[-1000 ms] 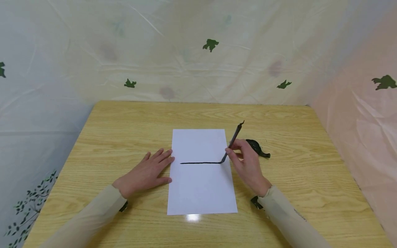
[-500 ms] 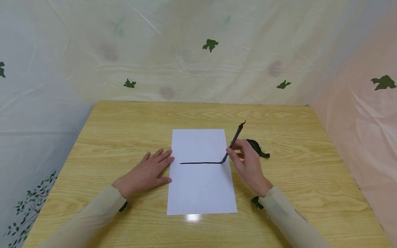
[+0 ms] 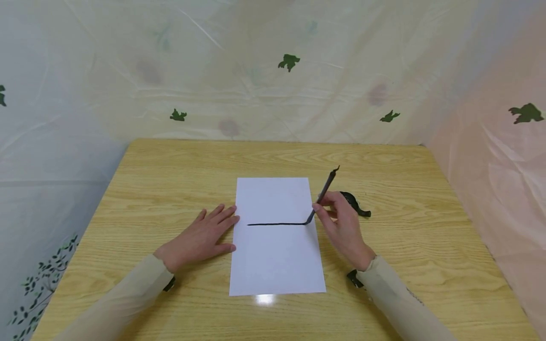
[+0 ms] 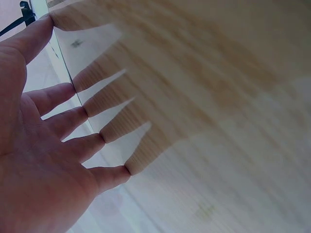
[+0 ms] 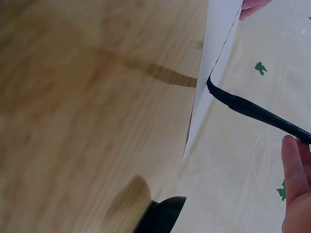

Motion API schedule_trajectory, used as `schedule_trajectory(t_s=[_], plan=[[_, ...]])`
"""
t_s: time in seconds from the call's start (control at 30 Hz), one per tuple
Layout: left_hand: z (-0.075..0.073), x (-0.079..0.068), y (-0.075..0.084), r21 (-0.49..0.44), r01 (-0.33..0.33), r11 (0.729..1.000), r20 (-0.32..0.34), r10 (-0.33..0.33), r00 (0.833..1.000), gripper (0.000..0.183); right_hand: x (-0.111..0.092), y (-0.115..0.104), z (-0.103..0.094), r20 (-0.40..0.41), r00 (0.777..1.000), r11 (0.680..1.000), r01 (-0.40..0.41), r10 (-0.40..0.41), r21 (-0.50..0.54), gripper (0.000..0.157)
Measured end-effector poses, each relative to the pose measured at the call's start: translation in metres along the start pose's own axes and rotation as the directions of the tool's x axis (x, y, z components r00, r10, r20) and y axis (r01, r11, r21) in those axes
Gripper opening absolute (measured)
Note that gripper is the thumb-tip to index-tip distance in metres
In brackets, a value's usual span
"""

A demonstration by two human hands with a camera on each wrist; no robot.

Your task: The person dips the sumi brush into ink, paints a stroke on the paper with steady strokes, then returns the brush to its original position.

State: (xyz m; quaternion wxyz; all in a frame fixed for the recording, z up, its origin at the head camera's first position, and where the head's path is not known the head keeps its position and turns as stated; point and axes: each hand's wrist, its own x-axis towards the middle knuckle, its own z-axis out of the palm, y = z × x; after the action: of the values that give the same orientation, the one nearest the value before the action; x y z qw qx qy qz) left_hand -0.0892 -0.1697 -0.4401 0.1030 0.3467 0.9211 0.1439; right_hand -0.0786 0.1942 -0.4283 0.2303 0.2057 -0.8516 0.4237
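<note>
A white sheet of paper lies on the wooden table, with a thin black line running across its middle. My right hand pinches the dark shaft of a writing brush, tilted with its upper end away to the right. In the right wrist view the brush's black bristles bend against the paper at the line's right end. My left hand lies with straight, spread fingers, their tips at the sheet's left edge. The left wrist view shows those fingertips touching the surface.
A shiny black dish with a narrow spout-like end sits just beyond my right hand, partly hidden by it. The wooden table meets a pale curtain with green bird shapes at the back. More curtain hangs on both sides.
My right hand and the brush have slid slightly to the right, and the black line reaches a little farther that way. The left hand and the paper look unmoved.
</note>
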Motion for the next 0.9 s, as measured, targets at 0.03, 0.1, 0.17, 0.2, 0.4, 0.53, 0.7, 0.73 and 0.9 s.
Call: schedule_trajectory(t_s=[0.03,0.1,0.17,0.2,0.4,0.53,0.7,0.73,0.9], plan=[[0.0000,0.0001,0.0000,0.001,0.000,1.000,0.001,0.000,1.000,0.073,0.0000,0.0001,-0.0003,0.000,1.000,1.000,0.002,-0.002,0.000,0.028],[0.0000,0.0002,0.0000,0.003,0.000,1.000,0.002,0.000,1.000,0.073,0.0000,0.0006,-0.0005,-0.003,1.000,1.000,0.008,-0.008,-0.002,0.028],[-0.0002,0.0001,0.0000,0.005,0.001,1.000,0.003,-0.001,1.000,0.073,0.0001,0.0009,-0.0009,-0.007,1.000,1.000,0.013,-0.013,0.000,0.028],[0.0001,0.0002,-0.0002,0.006,0.002,1.000,0.005,-0.002,1.000,0.073,0.0000,0.0011,-0.0009,-0.009,1.000,1.000,0.014,-0.014,0.003,0.028],[0.0002,-0.0002,-0.0001,0.004,0.000,1.000,0.002,0.000,1.000,0.072,-0.0007,0.0011,-0.0013,-0.014,1.000,1.000,0.012,-0.011,0.012,0.028],[0.0003,-0.0002,-0.0001,0.004,0.000,1.000,0.002,0.000,1.000,0.072,-0.0008,0.0001,-0.0019,-0.014,1.000,1.000,0.006,-0.005,0.012,0.028],[0.0003,0.0000,-0.0003,0.004,0.005,1.000,0.013,-0.005,1.000,0.073,-0.0011,0.0005,-0.0024,-0.016,1.000,1.000,0.005,-0.005,0.004,0.029],[0.0003,0.0000,-0.0003,0.005,0.005,1.000,0.013,-0.005,1.000,0.073,-0.0011,0.0007,-0.0025,-0.018,1.000,1.000,0.006,-0.006,0.004,0.029],[0.0004,0.0001,-0.0004,0.001,0.005,1.000,0.011,-0.005,1.000,0.073,-0.0014,0.0021,-0.0023,-0.023,1.000,1.000,0.013,-0.013,0.011,0.030]])
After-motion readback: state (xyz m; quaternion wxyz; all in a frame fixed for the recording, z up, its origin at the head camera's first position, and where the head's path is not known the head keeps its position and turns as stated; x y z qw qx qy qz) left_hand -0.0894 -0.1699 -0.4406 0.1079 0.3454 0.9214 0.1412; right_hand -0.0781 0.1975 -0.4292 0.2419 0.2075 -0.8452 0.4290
